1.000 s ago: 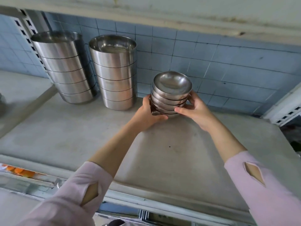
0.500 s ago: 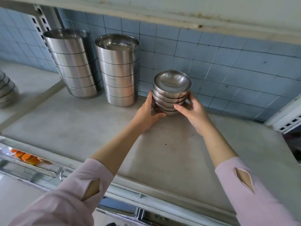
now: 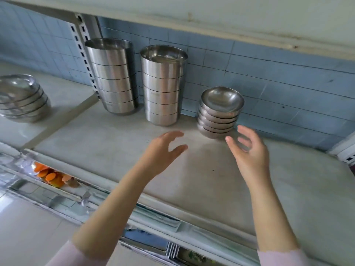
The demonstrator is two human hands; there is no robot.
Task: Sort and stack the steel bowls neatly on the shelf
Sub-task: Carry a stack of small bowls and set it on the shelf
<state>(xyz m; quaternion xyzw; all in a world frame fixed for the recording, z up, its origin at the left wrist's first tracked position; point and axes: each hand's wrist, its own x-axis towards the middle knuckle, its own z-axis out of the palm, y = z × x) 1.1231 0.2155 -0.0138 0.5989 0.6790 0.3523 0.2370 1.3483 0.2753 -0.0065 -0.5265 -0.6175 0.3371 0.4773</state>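
A stack of several small steel bowls (image 3: 220, 114) stands on the grey shelf (image 3: 192, 169) against the blue tiled wall. My left hand (image 3: 163, 150) hovers in front of and left of it, fingers spread and loosely bent, holding nothing. To the stack's right front, my right hand (image 3: 249, 152) is also free of the bowls, fingers relaxed. Two tall stacks of straight-sided steel bowls (image 3: 113, 75) (image 3: 163, 85) stand further left by the wall.
Another stack of wide steel bowls (image 3: 21, 98) sits on the neighbouring shelf section at far left. A slotted upright post (image 3: 82, 47) divides the sections. An upper shelf (image 3: 211, 12) hangs overhead. Below the front edge lie steel trays with orange slices (image 3: 50, 174).
Both hands have let go of the small bowl stack and drawn back toward me. The stack now stands alone near the wall. The view has shifted right.
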